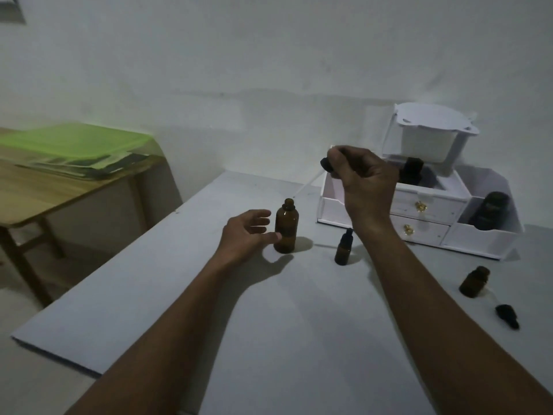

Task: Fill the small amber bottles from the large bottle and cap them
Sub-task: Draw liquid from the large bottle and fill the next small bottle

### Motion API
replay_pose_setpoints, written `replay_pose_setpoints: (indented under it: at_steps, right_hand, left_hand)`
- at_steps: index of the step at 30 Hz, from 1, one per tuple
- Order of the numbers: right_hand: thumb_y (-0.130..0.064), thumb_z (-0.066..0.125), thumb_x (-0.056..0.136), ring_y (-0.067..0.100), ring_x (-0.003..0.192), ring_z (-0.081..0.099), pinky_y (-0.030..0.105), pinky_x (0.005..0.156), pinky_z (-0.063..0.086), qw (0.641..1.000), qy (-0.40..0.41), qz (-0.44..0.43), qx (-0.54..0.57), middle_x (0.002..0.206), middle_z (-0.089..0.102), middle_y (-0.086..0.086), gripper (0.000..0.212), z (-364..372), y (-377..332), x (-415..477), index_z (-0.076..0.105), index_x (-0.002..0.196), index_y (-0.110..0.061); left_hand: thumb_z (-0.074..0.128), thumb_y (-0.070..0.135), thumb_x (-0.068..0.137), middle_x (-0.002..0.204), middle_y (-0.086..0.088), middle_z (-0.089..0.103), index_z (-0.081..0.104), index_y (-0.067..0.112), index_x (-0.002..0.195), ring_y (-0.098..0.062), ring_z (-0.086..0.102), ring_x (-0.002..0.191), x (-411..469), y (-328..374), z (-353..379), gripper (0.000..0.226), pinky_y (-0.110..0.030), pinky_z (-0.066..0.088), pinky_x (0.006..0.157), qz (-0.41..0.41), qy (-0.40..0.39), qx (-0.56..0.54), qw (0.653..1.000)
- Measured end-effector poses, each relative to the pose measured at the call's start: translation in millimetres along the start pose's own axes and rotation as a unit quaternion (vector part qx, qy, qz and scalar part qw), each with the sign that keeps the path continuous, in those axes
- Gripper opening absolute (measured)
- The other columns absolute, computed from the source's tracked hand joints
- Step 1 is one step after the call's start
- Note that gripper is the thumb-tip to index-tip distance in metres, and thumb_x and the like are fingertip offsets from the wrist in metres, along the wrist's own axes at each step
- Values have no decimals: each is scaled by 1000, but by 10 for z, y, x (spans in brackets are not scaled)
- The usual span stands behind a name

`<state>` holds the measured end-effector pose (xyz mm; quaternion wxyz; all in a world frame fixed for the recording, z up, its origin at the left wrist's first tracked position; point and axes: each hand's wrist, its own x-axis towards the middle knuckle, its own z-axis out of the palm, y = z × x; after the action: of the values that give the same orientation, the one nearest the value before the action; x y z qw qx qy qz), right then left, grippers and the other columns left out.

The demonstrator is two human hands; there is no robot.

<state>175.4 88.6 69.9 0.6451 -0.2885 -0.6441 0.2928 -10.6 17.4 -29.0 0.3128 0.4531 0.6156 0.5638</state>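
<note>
Label text: not legible on any bottle face in the dim light. Left hand point(248, 232) reaches forward low over the grey tabletop point(209, 324), forearm straight, palm turned inward, fingers loosely spread and relaxed, holding nothing. Its thumb tip lies at the side of the large amber bottle point(286, 226); contact cannot be confirmed. That bottle stands upright just right of the left hand's fingers, mouth uncapped. Right hand point(365, 181) is raised well above the tabletop, wrist bent, back of the hand toward the camera, fingertips pinching a dropper cap point(327, 165) by its black collar. The pale pipette slants down and left from the fingers, its tip just above the large bottle's mouth and apart from it. Just left of the right wrist and below it, a capped small amber bottle point(344, 248) stands upright. Right of the right forearm stands an uncapped small amber bottle point(474, 281), with a loose black dropper point(507, 316) lying on its side just nearer the camera. Behind the right hand sits a white organizer point(425, 205) with two gold-knobbed drawers; dark bottles point(490, 211) stand in its open compartments. Far left of the left hand, a wooden side table point(36, 193) carries a green folder point(74, 145).
</note>
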Motion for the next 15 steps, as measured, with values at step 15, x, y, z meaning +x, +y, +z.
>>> replay_pose_setpoints:
  at_steps: [15]
  right_hand:
    - [-28, 74, 88, 0, 76, 72, 22, 80, 59, 995, -70, -29, -67, 81, 74, -11, 16, 283, 36, 101, 76, 99, -16]
  left_hand:
    - [82, -2, 79, 95, 14, 65, 63, 19, 116, -1, 60, 84, 52, 0, 178, 46, -5, 46, 50, -27, -48, -47, 997]
